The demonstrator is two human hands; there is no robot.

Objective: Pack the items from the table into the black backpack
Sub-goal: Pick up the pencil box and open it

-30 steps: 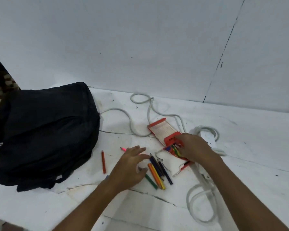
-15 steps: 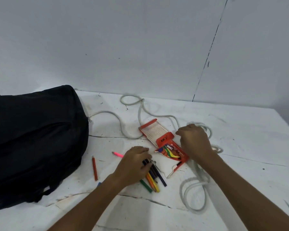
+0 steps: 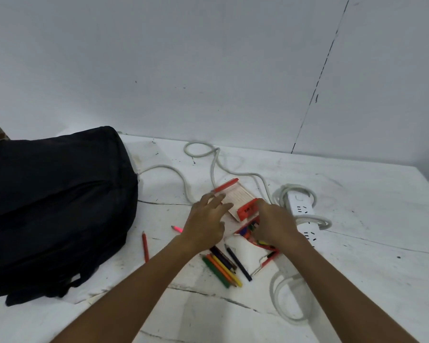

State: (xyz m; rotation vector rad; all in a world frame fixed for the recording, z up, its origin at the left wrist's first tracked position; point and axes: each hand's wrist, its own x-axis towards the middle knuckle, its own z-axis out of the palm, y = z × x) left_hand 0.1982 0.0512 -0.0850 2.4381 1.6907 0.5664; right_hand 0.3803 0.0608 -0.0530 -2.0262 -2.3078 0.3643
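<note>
Pencils [image 3: 224,266] lie loose on the white table [image 3: 357,243], just below the left hand [image 3: 206,225], which has straight spread fingers over the open flap of the red pencil box [image 3: 245,210]. The right hand [image 3: 274,226] rests on the box; I cannot tell if it grips. One red pencil [image 3: 145,246] lies near the black backpack [image 3: 55,206] at the left. A white power strip [image 3: 302,216] with its cable is just beside the right hand.

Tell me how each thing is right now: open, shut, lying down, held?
black backpack: lying on the table, no opening visible.
pencil box: open, flap folded back.
loose pencils: lying beside the box.
red pencil: lying alone.
power strip: cord looped around it.
left hand: open, over the flap.
right hand: on the box, grip hidden.
</note>
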